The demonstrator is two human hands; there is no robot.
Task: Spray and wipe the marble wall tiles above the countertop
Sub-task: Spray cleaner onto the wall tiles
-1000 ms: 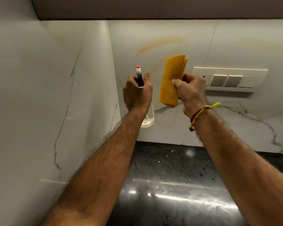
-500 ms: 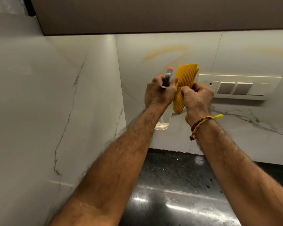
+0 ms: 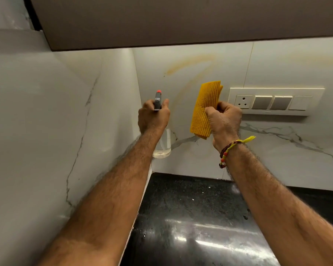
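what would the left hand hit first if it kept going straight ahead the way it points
Probably the white marble back wall tile, near its yellowish stain; the left hand, holding the clear spray bottle, points there, though depth is unclear.

cabinet underside (image 3: 181, 22) overhead, switch plate (image 3: 273, 101) jutting right, side wall (image 3: 46, 121) left

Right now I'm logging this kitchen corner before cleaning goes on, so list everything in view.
spray bottle: one, clear with grey head and red tip, in left hand, nozzle toward back wall
cloth: one, yellow, folded, in right hand
wall tiles: white marble, grey veins, yellowish smear on back wall
switch plate: one, cream, back wall right
countertop: black, glossy, below
cabinet: brown, overhead
bracelet: one, beaded thread, right wrist
left hand: grips bottle
right hand: grips cloth
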